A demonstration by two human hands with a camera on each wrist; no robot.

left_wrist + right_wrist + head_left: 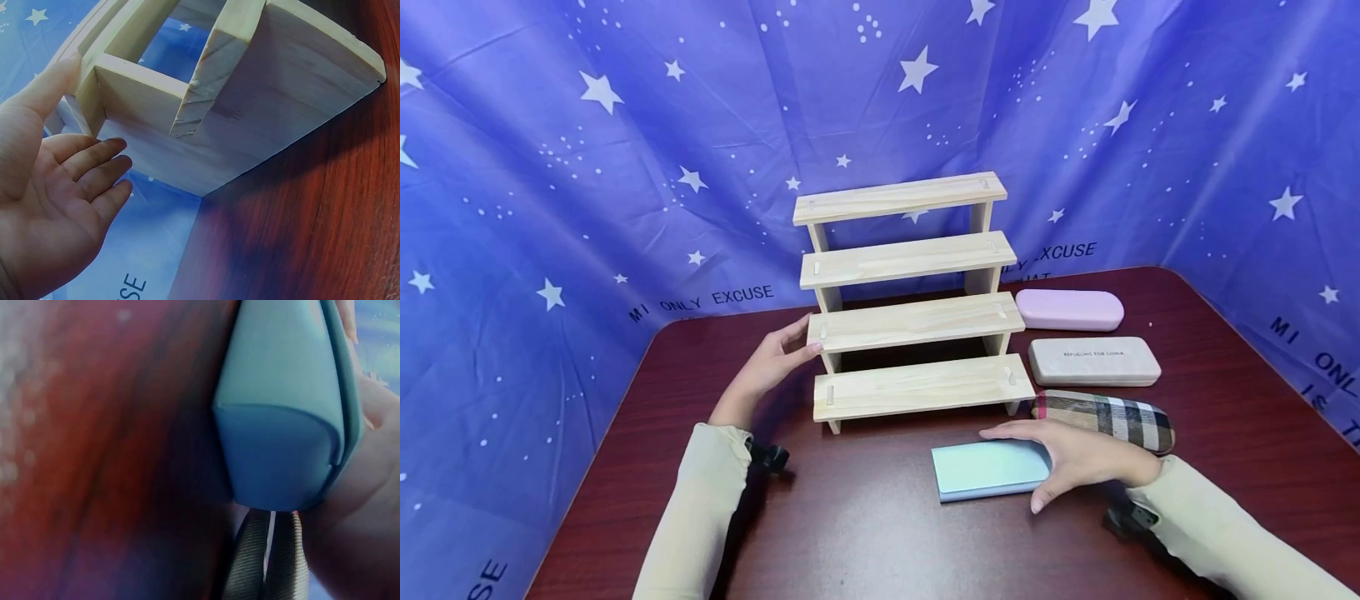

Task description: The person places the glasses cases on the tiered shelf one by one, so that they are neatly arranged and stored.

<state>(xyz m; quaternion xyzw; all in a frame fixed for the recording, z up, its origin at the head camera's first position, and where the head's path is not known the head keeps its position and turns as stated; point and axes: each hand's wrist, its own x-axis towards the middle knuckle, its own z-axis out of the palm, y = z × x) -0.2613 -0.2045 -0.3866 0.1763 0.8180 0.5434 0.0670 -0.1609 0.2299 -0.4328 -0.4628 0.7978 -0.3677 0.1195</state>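
A four-step wooden display stand [917,321] stands at the back of the table. At its left side is my left hand [778,354], the thumb against the end of a step and the fingers stretched out beside the frame. In the left wrist view the palm of that hand [59,200] shows, holding nothing. A light blue glasses case [988,468] lies in front of the stand, its blue end [281,459] facing the right wrist camera. Over its right end spreads my right hand [1071,458], fingers along the back edge and thumb apart from the front edge.
Right of the stand lie a pink glasses case [1070,310], a white glasses case [1095,362] with lettering and a plaid glasses case [1112,417], close behind the right hand. A blue star-patterned curtain [850,100] surrounds the dark red table [850,517].
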